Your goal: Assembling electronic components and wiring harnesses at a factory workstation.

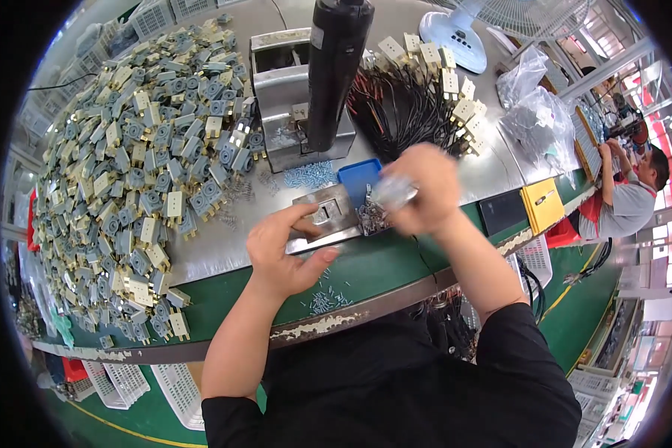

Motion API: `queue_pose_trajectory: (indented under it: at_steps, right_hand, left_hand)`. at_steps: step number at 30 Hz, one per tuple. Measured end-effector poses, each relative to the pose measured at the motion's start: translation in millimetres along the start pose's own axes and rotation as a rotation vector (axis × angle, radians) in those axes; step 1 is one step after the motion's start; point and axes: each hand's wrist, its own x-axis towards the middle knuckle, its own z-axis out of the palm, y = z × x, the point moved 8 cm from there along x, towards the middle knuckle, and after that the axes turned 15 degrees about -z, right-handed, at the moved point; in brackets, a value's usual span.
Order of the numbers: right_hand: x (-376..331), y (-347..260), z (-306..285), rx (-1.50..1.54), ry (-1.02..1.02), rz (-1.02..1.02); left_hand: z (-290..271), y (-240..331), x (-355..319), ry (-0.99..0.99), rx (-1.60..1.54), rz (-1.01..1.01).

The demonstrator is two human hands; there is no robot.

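Note:
My left hand (278, 248) rests at the near left of a metal fixture block (337, 209) with a slot in its top. Its thumb is stretched out away from the fingers, and the fingertips touch the block's left side. Blurred by motion, my right hand (429, 190) is closed round a shiny greyish thing (396, 192) whose kind I cannot make out. Below and beside that hand lie small metal parts (372, 218) in a heap. A blue tray (360, 173) stands just behind them, partly hidden by the hand.
A large pile of grey and cream sockets (138, 164) covers the left. Behind stands a metal press with a black column (337, 75). Blue screws (310, 175), loose screws (328, 300), black wires with sockets (407, 112), a fan (455, 41), and a yellow box (543, 205) lie around. A co-worker (623, 190) sits right.

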Motion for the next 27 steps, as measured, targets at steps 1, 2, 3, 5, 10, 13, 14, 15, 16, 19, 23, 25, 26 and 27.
queue_pose_trajectory:
  at_steps: [1, 2, 3, 5, 10, 13, 14, 15, 16, 19, 23, 25, 26, 27]
  right_hand:
    - [-8.2, 17.8, -18.3, -0.066, 0.170, 0.134]
    - [-25.2, 43.3, -34.8, -0.051, 0.258, 0.451]
    - [-31.7, 62.4, -54.4, -0.045, 0.498, 0.614]
    - [-51.5, 99.1, -71.3, -0.218, 0.496, 0.762]
    - [-62.4, 139.7, -71.7, -0.919, -0.135, 0.620]
    - [-69.4, 142.4, -79.5, -0.974, -0.082, 0.695]
    - [-58.6, 124.9, -86.0, -1.095, -0.028, 0.497]
    - [-51.2, 110.6, -88.0, -1.088, -0.026, 0.490]
    - [-58.7, 107.5, -92.8, -0.742, 0.057, 0.702]
    - [-72.9, 72.2, -59.2, 0.101, -0.244, 0.910]
    - [-82.0, -12.3, -18.9, 0.702, -0.659, 1.053]
    - [-106.1, -30.8, -7.0, 1.049, -0.366, 1.274]
    - [-106.4, -31.5, -11.1, 1.129, -0.295, 1.277]
    - [-112.6, -26.8, -11.9, 1.131, -0.295, 1.273]
  left_hand:
    - [2.7, 3.2, -1.2, -0.035, 0.042, 0.053]
    - [3.6, 8.8, -0.8, -0.023, 0.050, 0.113]
    - [7.7, 8.4, 1.0, -0.032, 0.043, 0.112]
    - [14.5, 10.3, 0.1, -0.085, 0.055, 0.163]
    - [24.5, 14.4, -2.4, -0.146, 0.067, 0.233]
    - [27.6, 15.6, -3.5, -0.153, 0.064, 0.254]
    - [28.7, 16.0, -2.8, -0.155, 0.055, 0.251]
    - [26.4, 15.2, -3.0, -0.146, 0.058, 0.249]
    - [24.2, 14.5, -3.0, -0.142, 0.055, 0.246]
    - [16.8, 12.4, -3.4, -0.120, 0.057, 0.239]
    - [14.4, 17.8, -2.5, -0.117, 0.044, 0.261]
    - [12.2, 20.0, 0.5, -0.114, 0.039, 0.259]
    - [11.4, 19.9, 0.9, -0.115, 0.038, 0.249]
    - [11.0, 20.1, 0.2, -0.113, 0.041, 0.250]
